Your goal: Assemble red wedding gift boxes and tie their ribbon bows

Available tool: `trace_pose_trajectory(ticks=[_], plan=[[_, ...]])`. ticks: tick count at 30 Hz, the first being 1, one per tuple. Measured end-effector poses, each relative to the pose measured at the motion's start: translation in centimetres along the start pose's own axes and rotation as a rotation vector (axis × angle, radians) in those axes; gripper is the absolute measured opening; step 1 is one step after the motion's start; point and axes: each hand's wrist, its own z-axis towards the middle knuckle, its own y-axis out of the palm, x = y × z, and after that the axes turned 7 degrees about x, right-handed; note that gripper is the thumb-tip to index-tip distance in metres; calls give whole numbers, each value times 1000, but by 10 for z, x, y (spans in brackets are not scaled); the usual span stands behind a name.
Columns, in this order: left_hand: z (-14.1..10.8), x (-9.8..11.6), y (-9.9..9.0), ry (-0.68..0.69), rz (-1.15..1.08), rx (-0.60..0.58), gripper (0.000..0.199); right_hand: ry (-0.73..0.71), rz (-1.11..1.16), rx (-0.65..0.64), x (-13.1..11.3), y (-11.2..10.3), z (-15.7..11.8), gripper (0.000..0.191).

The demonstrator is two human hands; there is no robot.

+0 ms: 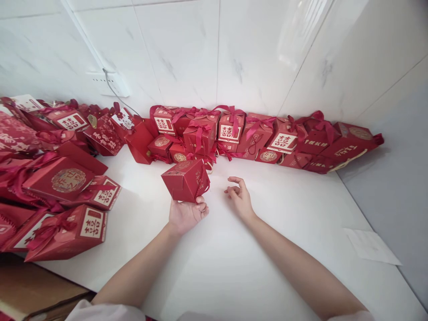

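A red gift box (183, 179) with gold print on its top and a red twisted cord on its right side rests in my left hand (187, 216). My left hand holds it from below, the fingers curled at its lower right. To the right of the box, apart from it, my right hand (241, 199) hovers over the white table (230, 267). Its fingers are loosely bent and apart, with nothing seen in them. Just behind the held box, a red box with a ribbon bow (199, 138) sits among others.
Stacked red gift boxes with ribbons (286, 140) line the tiled wall (187, 49). More red boxes (67, 176) crowd the left side. A socket with a cable (110, 84) is on the wall. A white paper (371, 245) lies at right; a cardboard box (43, 290) is lower left.
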Motion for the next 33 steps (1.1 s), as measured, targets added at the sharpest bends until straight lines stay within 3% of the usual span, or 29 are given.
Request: trace_pose_trajectory(ticks=[6, 15, 27, 30, 33], plan=[[1, 0, -2, -9, -1, -30, 23, 3, 5, -7, 0, 0, 0, 31], [1, -1, 2, 4, 27, 44, 34, 1, 2, -5, 0, 0, 0, 31], [1, -1, -1, -15, 35, -24, 34, -7, 19, -3, 1, 0, 0, 30], [1, 0, 1, -13, 74, -35, 42, -15, 33, -6, 0, 0, 0, 30], [3, 2, 2, 45, 216, -55, 64, -22, 52, -3, -2, 1, 0, 30]])
